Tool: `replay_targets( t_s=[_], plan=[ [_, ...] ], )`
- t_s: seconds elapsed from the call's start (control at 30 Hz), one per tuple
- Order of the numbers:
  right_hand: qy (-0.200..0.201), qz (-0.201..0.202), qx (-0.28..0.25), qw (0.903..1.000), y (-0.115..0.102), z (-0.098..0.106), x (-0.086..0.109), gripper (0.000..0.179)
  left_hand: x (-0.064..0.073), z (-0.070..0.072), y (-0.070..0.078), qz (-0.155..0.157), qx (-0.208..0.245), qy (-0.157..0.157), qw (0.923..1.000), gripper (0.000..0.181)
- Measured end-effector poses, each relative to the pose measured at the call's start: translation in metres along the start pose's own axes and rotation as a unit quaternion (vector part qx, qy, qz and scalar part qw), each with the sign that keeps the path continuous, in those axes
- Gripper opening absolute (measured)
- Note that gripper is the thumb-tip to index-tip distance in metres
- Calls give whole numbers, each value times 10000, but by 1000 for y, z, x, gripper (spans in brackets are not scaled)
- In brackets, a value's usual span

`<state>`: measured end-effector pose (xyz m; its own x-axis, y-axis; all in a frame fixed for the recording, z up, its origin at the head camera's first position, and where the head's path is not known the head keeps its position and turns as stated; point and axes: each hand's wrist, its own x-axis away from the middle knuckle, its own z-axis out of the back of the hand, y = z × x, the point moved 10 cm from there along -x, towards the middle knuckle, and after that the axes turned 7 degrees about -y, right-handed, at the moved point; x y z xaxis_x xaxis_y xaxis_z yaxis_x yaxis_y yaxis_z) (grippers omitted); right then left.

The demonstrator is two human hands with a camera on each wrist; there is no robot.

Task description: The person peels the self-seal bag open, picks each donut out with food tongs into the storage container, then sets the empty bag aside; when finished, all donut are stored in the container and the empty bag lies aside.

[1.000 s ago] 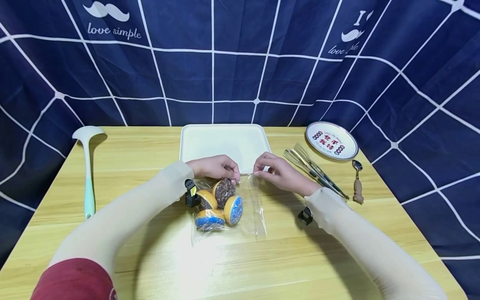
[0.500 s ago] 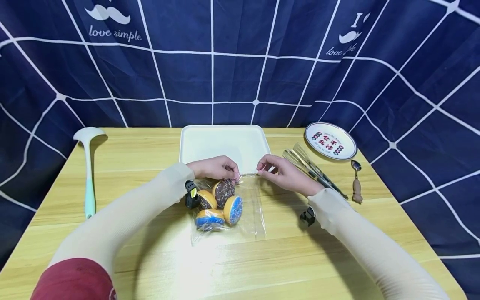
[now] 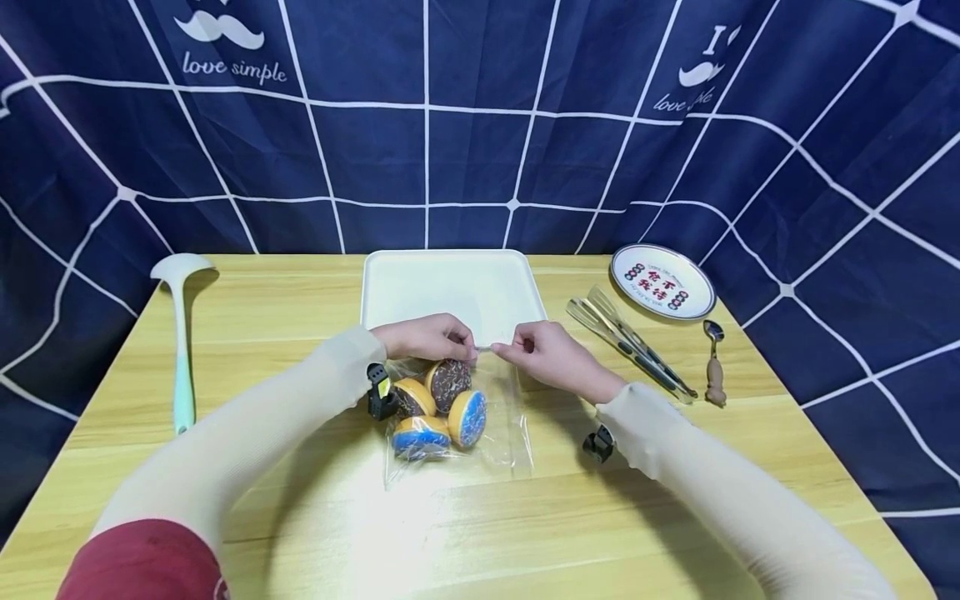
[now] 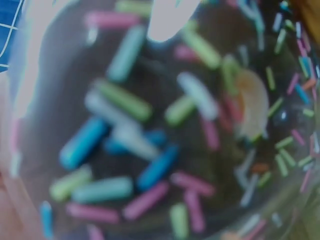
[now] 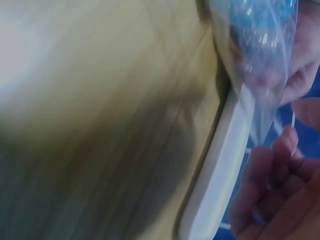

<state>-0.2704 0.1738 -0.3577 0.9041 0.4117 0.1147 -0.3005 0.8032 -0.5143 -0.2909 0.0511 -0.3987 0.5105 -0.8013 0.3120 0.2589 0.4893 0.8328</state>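
Observation:
A clear plastic bag [image 3: 501, 425] lies on the table with several toy donuts inside, some brown-topped and some blue-topped, all with sprinkles. At the bag's upper left edge, my left hand [image 3: 431, 336] pinches the plastic between thumb and fingers. My right hand [image 3: 551, 354] pinches the same top edge a little further right. In the left wrist view a brown sprinkled donut [image 4: 150, 120] fills the frame behind shiny plastic. The right wrist view catches my right hand [image 5: 280, 190] at the gathered end of the bag [image 5: 265, 100].
Behind the bag stands a white tray [image 3: 450, 283]. To the right lie metal tongs [image 3: 630, 342], a printed plate [image 3: 663, 282] and a spoon with a brown handle [image 3: 716, 367]. A ladle [image 3: 182, 350] with a green handle lies at the left.
My right hand has slid left along the bag's top edge, closer to my left hand. The left hand and the donuts have barely moved.

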Motion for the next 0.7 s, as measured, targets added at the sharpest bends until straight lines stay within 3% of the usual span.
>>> replay_targets(
  t_s=[0.23,0.33,0.7],
  plan=[
    [-159,-574,951,9937,-11,-7,-2,39,1,-2,0,-26,35,23,10000,17],
    [-225,-651,1085,9917,-12,-9,-4,34,1,-2,0,-42,21,21,10000,17],
    [-339,-159,-183,9991,0,-1,-2,32,3,-2,3,-134,-60,44,9999,17]
  ],
)
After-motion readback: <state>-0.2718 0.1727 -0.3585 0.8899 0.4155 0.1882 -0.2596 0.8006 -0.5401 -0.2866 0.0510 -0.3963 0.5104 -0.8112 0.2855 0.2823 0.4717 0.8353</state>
